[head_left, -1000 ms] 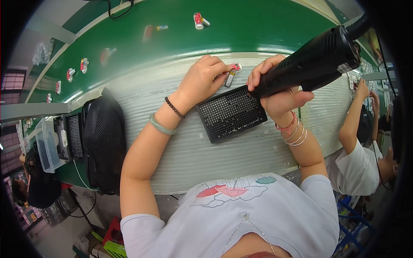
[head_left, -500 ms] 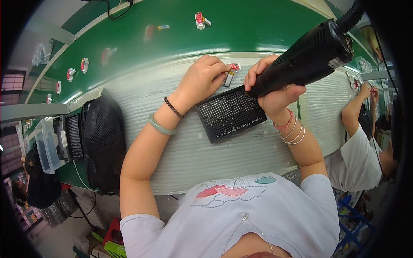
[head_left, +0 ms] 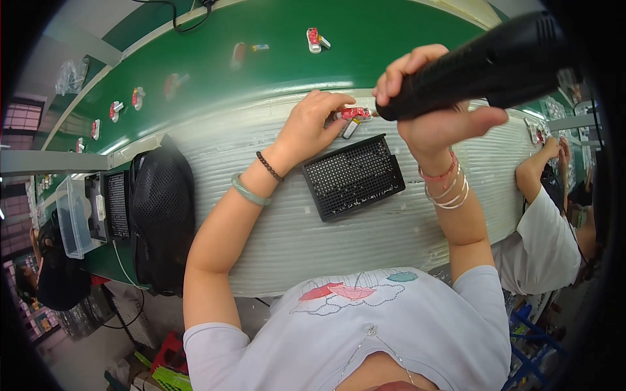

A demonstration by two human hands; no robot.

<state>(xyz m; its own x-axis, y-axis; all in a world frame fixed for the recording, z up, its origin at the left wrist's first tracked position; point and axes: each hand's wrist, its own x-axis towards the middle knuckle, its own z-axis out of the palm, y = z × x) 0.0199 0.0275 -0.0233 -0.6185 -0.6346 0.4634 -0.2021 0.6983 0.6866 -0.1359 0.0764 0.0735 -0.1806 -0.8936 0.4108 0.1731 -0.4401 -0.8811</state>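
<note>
My left hand (head_left: pixel 308 129) pinches a small red-and-white circuit board piece (head_left: pixel 355 113) between thumb and fingers, flat on the padded bench top. A small silver battery-like block (head_left: pixel 351 128) lies beside the board, toward me. My right hand (head_left: pixel 435 127) is wrapped round a black electric screwdriver (head_left: pixel 486 68), which slants up to the right. Its front end points at the right end of the board; whether the bit touches is too small to tell. Just below the hands lies a black perforated tray (head_left: pixel 352 174) with small screws in its holes and along its near edge.
A green conveyor belt (head_left: pixel 280 65) runs behind the bench, carrying several similar red-and-white pieces (head_left: pixel 314 40). A black mesh bag (head_left: pixel 163 215) and a clear plastic bin (head_left: pixel 72 218) stand at left. Another person's arm (head_left: pixel 531 173) works at the right.
My right hand and the screwdriver have moved up and right, off the tray to the board's end. More of the red board now shows in my left fingers.
</note>
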